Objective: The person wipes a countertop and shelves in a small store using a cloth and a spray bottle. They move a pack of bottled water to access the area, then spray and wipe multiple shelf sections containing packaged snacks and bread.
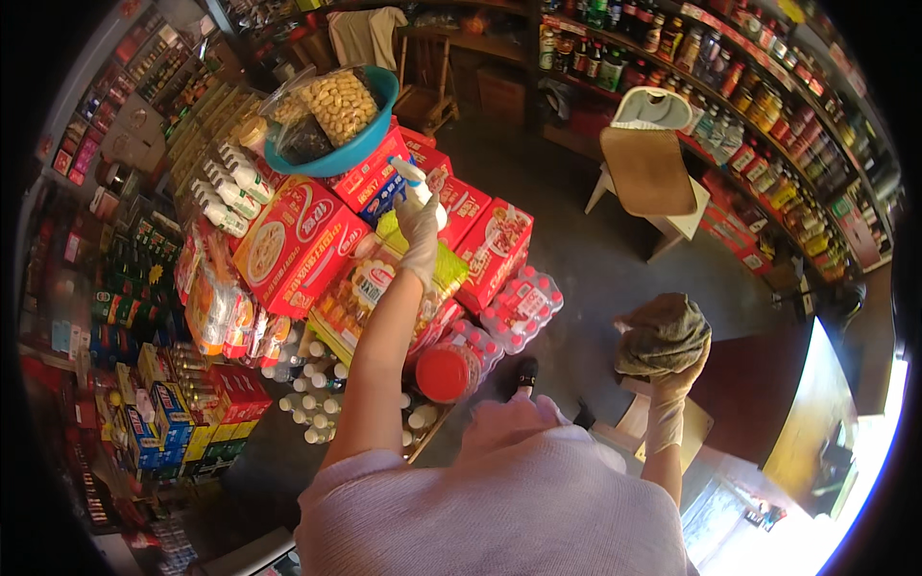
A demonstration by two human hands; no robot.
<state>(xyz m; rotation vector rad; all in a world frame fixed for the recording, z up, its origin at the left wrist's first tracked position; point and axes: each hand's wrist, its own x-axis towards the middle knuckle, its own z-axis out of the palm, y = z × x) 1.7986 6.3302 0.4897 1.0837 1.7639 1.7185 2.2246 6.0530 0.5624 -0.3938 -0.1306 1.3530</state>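
My left hand (419, 234), in a pale glove, is closed around a white spray bottle (431, 212) over stacked red boxes and bagged snacks. The bottle's light nozzle points up and to the left. My right hand (681, 371), gloved too, holds a bunched olive-brown cloth (664, 335) out to the right, above the floor. Beyond the spray bottle, a blue-green basin (385, 119) holds a clear bag of peanuts in the shell (338, 104) and a dark bag. A jar with a red lid (441, 373) stands below my left forearm.
Wrapped packs of red-capped bottles (522, 308) edge the stack. A chair with a brown seat pad (648, 171) and a wooden chair (425, 93) stand on the floor. Shelves of bottles and jars (720, 86) curve along the right. Boxed goods (169, 417) fill the left; a dark red desk (749, 389) is at right.
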